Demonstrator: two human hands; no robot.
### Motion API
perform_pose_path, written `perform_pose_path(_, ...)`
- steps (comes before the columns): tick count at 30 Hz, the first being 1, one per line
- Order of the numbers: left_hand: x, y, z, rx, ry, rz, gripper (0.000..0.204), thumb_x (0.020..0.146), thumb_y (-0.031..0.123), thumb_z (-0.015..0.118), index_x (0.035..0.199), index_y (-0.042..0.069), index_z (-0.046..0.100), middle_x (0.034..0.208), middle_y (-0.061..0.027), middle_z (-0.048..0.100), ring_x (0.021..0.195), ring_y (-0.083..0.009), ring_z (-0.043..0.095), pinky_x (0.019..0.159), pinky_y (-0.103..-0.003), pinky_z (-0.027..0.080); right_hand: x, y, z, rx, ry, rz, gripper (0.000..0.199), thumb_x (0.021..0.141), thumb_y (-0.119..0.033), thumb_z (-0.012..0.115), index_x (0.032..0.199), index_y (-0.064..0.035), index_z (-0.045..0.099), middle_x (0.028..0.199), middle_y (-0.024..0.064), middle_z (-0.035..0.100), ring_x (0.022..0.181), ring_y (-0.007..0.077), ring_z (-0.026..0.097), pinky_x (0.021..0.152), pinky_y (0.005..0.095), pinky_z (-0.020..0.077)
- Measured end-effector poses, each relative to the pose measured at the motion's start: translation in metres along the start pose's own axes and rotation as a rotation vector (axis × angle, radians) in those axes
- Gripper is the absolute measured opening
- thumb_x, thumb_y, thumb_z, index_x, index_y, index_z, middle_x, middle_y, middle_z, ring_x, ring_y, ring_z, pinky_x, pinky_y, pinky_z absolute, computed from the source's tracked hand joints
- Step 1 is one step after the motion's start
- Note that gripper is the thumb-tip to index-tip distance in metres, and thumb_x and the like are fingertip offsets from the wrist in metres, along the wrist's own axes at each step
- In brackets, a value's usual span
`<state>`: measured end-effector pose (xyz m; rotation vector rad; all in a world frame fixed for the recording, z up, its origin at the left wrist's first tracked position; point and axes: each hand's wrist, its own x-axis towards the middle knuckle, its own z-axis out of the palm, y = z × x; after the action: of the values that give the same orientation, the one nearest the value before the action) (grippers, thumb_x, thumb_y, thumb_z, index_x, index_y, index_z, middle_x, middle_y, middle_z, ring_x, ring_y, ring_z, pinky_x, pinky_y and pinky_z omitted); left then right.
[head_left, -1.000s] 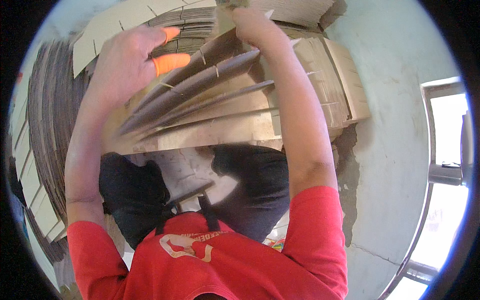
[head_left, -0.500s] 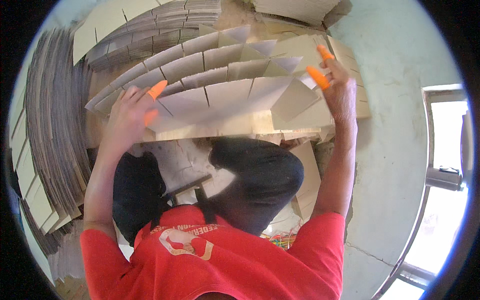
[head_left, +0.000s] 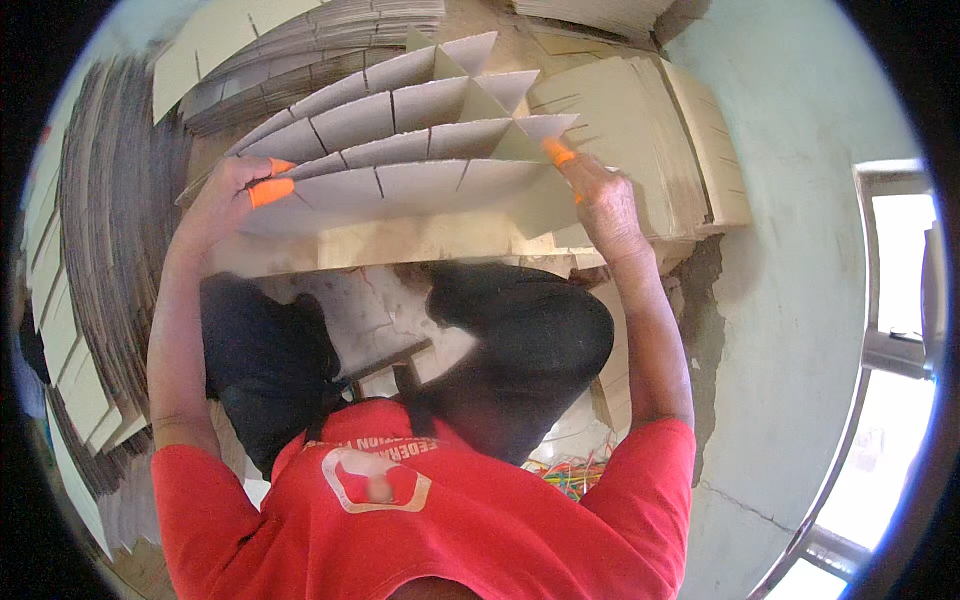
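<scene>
Several long slotted cardboard strips (head_left: 400,185) stand on edge in curved rows in front of me, with a short cross strip (head_left: 497,92) through them near their right ends, forming a cardboard divider. Orange finger covers sit on fingers of both hands. My left hand (head_left: 228,198) is closed on the left end of the nearest strips, thumb and fingertip pinching the board. At the divider's right end, my right hand (head_left: 602,203) is closed, its covered fingertips at the cross strip's near corner; its fingers partly hide the contact.
A pale wooden bench (head_left: 380,243) lies under the divider. Tall stacks of cardboard strips (head_left: 115,210) rise on the left, and flat sheets (head_left: 620,130) are piled on the right. Behind stand more slotted strips (head_left: 330,50). A pale wall (head_left: 790,260) bounds the right side.
My left hand has come onto the left end of the near strips. My right hand has moved left and down to the divider's right end, and its fingers have closed there.
</scene>
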<state>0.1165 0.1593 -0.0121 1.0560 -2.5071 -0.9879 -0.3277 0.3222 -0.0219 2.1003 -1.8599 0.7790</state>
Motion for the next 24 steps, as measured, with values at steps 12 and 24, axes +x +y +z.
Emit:
perform_pose_path(12,0.088,-0.057,-0.056,0.44,0.168,-0.013,0.013,0.08,0.005,0.066,0.09,0.0,0.072,0.079,-0.0141,0.07,0.069,-0.0245,0.062,0.067,-0.032,0.049,-0.046,0.085,-0.012,-0.801,-0.323,0.604,0.069,0.08,-0.048,0.071,0.129,-0.0026,0.051,0.118,0.0185,0.059,0.111,0.0374,0.054,0.097,0.0452,0.0425)
perform_pose_path(24,0.105,-0.042,-0.037,0.664,0.323,0.259,0.008,0.076,0.004,0.059,0.08,0.002,0.066,0.076,-0.0171,0.064,0.075,-0.0363,0.059,0.067,-0.041,0.049,-0.063,0.173,-0.042,-0.367,-0.113,0.813,0.05,0.077,-0.043,0.078,0.095,0.0031,0.068,0.095,0.0255,0.068,0.091,0.0399,0.065,0.075,0.0429,0.0508)
